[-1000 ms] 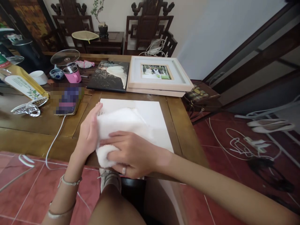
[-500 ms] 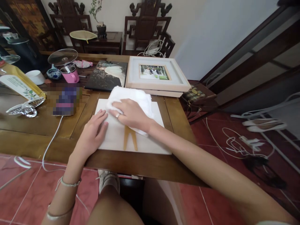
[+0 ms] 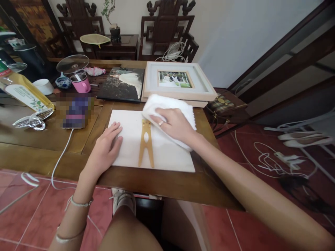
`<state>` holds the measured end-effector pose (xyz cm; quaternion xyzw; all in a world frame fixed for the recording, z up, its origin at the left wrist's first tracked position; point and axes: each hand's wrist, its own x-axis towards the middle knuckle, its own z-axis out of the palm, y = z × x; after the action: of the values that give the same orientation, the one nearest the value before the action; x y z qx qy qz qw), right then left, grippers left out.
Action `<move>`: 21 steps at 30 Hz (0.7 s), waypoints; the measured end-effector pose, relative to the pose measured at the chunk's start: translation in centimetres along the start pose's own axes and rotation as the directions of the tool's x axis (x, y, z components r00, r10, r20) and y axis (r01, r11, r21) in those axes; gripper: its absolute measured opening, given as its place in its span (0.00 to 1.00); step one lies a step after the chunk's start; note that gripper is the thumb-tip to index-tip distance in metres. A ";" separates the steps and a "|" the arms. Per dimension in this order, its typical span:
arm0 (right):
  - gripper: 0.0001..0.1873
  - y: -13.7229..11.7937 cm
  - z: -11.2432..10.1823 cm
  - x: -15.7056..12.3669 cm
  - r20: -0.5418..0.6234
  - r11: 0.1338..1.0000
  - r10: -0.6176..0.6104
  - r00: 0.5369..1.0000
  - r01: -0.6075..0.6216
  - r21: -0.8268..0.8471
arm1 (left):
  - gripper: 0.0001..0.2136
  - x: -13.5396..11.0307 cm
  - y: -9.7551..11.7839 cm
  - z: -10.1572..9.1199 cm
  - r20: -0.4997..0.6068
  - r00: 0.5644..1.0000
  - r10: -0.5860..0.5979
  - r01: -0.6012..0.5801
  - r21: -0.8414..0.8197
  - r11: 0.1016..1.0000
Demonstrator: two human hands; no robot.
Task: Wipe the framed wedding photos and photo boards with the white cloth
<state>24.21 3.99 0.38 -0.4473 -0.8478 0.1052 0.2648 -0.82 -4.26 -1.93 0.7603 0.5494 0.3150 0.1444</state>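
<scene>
A white board [image 3: 167,157] lies face down on the wooden table [image 3: 47,146], with a tan wooden stand leg [image 3: 146,143] hinged flat on its middle. My left hand [image 3: 106,146] rests open and flat on the board's left part. My right hand [image 3: 176,125] presses a folded white towel [image 3: 167,108] onto the board's far right corner, fingers closed over the cloth. The towel reaches the edge of a framed photo [image 3: 178,82] behind it.
A dark photo print [image 3: 123,83] lies left of the frame. Farther left stand a pink mug [image 3: 80,83], a glass lid [image 3: 72,63], a bottle [image 3: 23,91] and a blurred phone with a white cable [image 3: 59,160]. Cables [image 3: 272,157] lie on the red tile floor at right.
My right hand has swept the towel from the board's near left edge up and across to its far right corner, uncovering the stand leg. My left hand moved down flat onto the board.
</scene>
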 end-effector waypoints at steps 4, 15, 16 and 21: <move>0.18 2.0 -0.9 -4.1 -0.150 0.993 0.040 0.988 -0.056 -0.106 | 0.19 0.1 0.2 -0.1 0.014 1.000 -0.017 0.017 -0.006 1.000; 0.11 -3.3 -3.5 -11.2 -0.036 0.946 -0.301 0.953 0.303 0.111 | 0.22 -0.5 -1.0 0.9 -0.236 0.936 -0.260 0.299 0.148 0.943; 0.12 -2.8 -3.5 -10.9 -0.062 0.959 -0.255 0.965 0.260 0.109 | 0.21 -0.5 -1.4 0.8 -0.224 0.936 -0.270 0.304 0.132 0.943; 0.19 -0.6 -2.2 -9.3 -0.109 0.963 -0.169 0.980 0.188 0.195 | 0.18 -0.2 -4.7 -0.6 -0.093 0.939 -0.330 0.329 -0.021 0.944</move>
<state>29.32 -4.06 -0.81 -0.3438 -0.8563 0.1470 0.3564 -4.70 -2.83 -4.19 0.6415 0.6743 0.3234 0.1707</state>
